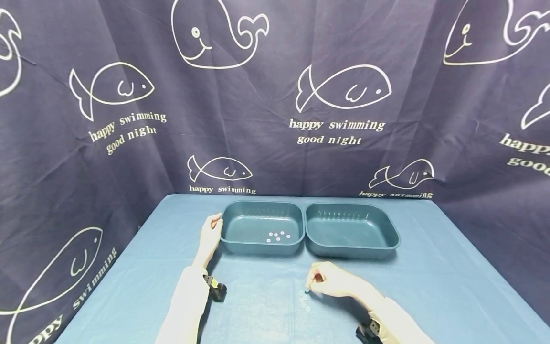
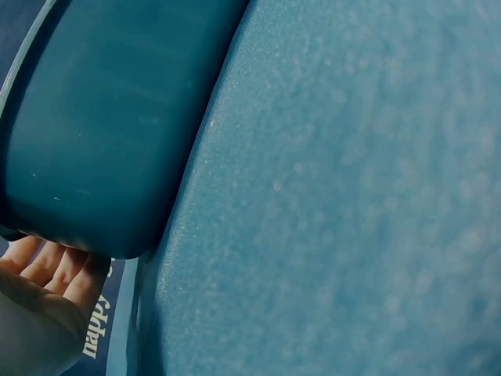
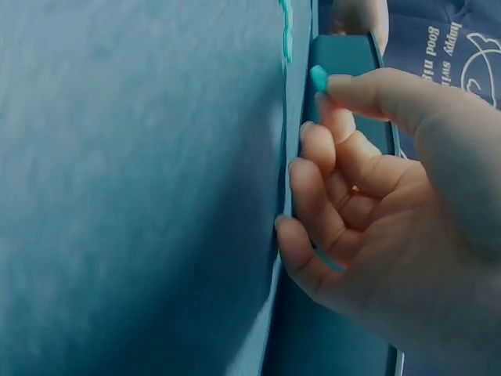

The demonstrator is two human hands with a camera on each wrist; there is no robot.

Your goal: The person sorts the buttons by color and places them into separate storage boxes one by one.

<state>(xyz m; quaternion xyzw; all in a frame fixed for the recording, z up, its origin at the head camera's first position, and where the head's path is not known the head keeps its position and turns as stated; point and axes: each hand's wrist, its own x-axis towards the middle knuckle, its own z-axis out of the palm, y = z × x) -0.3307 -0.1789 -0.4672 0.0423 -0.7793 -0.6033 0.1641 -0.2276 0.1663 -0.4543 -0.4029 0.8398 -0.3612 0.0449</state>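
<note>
At its left end, my left hand (image 1: 210,234) holds the left teal tray (image 1: 262,248), fingers against the outer end wall (image 2: 86,157) in the left wrist view. Inside that tray lie several small pale pink buttons (image 1: 278,239). My right hand (image 1: 328,279) is low over the table in front of the trays, pinching a small turquoise button (image 3: 318,78) between thumb and forefinger. Another turquoise bit (image 3: 329,262) shows by the curled fingers in the right wrist view. Just below the right fingertips, several pale blue buttons (image 1: 302,300) lie in a small group on the cloth.
A second teal tray (image 1: 352,251) stands right beside the first, their ends close together. Both stand toward the back of the table with its light blue cloth (image 1: 258,296). A dark curtain (image 1: 275,105) with white fish drawings hangs behind and at the sides.
</note>
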